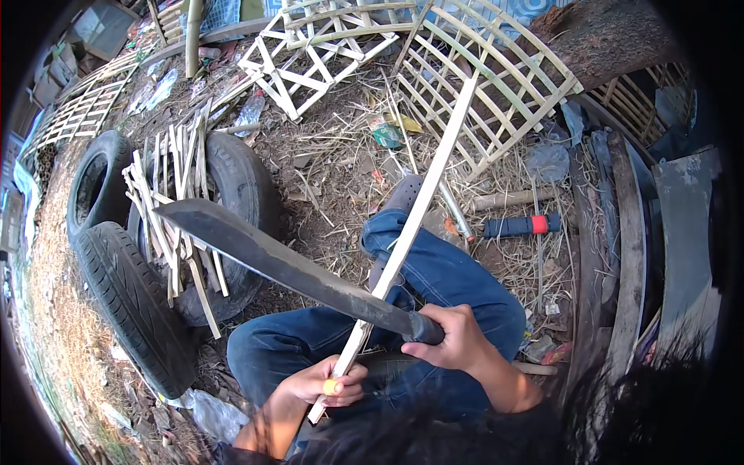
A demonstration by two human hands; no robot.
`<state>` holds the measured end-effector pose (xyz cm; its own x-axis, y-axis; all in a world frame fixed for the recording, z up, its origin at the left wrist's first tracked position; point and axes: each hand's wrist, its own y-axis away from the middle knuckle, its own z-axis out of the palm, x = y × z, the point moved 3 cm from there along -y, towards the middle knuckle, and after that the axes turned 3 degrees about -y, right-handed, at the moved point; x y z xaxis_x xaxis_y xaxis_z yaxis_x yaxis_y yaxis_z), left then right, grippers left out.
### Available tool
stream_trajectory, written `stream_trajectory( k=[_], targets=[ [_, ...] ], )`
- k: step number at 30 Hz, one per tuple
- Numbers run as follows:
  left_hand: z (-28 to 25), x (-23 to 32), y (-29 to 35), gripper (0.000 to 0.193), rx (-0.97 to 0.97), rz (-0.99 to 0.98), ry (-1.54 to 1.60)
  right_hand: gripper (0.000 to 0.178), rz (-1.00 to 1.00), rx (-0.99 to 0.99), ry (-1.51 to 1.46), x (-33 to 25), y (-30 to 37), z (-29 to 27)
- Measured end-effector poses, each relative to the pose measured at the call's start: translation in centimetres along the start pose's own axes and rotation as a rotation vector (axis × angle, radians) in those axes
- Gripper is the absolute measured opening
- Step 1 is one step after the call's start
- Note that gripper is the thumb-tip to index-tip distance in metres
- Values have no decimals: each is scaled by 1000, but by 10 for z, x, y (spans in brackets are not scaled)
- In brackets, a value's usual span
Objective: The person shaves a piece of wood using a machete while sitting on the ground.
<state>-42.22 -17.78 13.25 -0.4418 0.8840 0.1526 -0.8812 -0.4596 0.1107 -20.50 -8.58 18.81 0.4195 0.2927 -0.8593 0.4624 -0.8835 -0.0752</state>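
A long pale bamboo strip (422, 203) slants up and to the right across my lap. My left hand (329, 382) is closed around its lower end, with a yellow-orange band on one finger. My right hand (457, 339) grips the dark handle of a machete (287, 263). Its broad curved blade points to the upper left and crosses over the strip, a little above my left hand. Whether the edge touches the strip I cannot tell. Just above the left hand the strip's surface looks rough and split.
Several cut strips (180, 182) lie on old tyres (128, 310) at left. Woven bamboo lattices (496, 74) rest at the back. A black sheath with a red band (521, 225) lies right of my knee, near boards (629, 256). Litter and shavings cover the ground.
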Motion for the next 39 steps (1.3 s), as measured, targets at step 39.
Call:
stream_trajectory(
  k=[39],
  targets=[
    [11, 23, -6, 41, 712, 27, -983, 52, -38, 5, 328, 23, -4, -27]
  ],
)
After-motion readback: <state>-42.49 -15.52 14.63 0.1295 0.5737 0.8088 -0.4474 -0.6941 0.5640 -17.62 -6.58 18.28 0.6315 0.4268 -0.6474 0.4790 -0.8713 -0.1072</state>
